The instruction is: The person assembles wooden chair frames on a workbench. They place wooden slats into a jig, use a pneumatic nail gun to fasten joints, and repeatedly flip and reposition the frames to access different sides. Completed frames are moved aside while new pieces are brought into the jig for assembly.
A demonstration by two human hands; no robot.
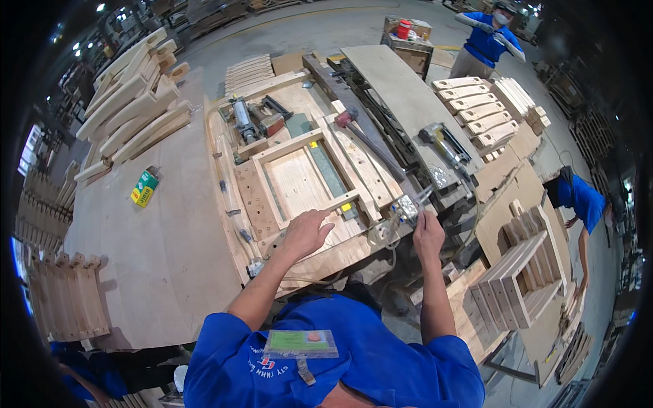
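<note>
My left hand (309,234) lies with fingers stretched out on the near-left corner of a pale wooden frame (309,210), which sits in a wooden jig (255,197) on the bench. To the right, my right hand (428,234) is closed at a small metal valve (405,209) on the jig's near-right corner; its fingers seem wrapped round the valve's lever. Clear hoses run near this valve. A mallet (347,117) with a dark reddish head lies across the right part of the jig. Beyond the frame rest a nail gun (272,122) and a grey cylinder (243,121).
Curved wooden parts (136,102) are stacked on the left bench, near a green-yellow box (145,187). Another nail gun (445,144) lies on the board at right. Slatted wooden assemblies (520,272) stand at lower right. Co-workers (486,37) in blue are at far right and right.
</note>
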